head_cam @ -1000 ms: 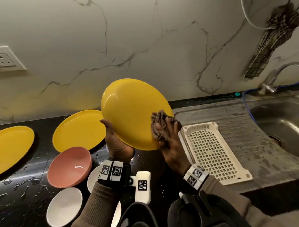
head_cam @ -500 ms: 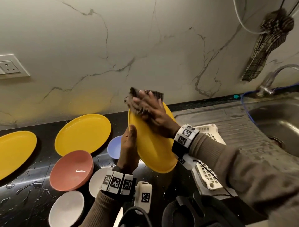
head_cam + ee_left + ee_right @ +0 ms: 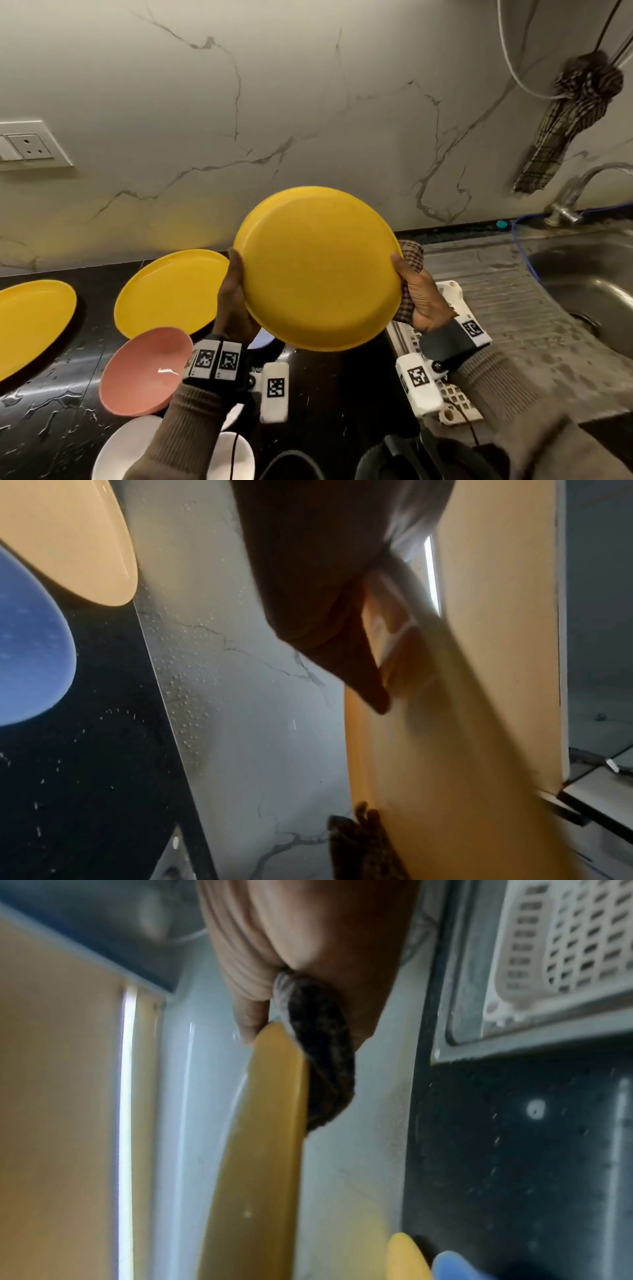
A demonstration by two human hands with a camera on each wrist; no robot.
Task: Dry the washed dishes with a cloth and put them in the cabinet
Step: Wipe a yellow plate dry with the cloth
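Two yellow plates are lying flat on the wet black desk at far left, w/ a pink bowl and white bowls nearer the person, all smooth, round, glossy; water beads are sitting on the desk, so those pieces are prob. still damp. A blue bowl is showing only in the left wrist view. The left hand is gripping the left rim of the held yellow plate, thumb hooked over the edge, fingers hidden behind it. That plate is being held up off the desk, tilted, underside toward the head cam, between both hands in front of the marble wall. Judging by look: thin, rigid, prob. plastic or melamine, so light and not v. fragile, but slick if wet; the raised rim is the best place to take hold, at opposite edges as now. The right hand is clamping the right rim, thumb on the near face, w/ the checked cloth bunched between palm and plate; the cloth is soft, woven, crumpled, and adds grip. Right of the hands, a white perforated plastic tray is resting on the ribbed steel drainboard; beyond it the steel sink and tap, and another checked cloth is hanging on the wall.
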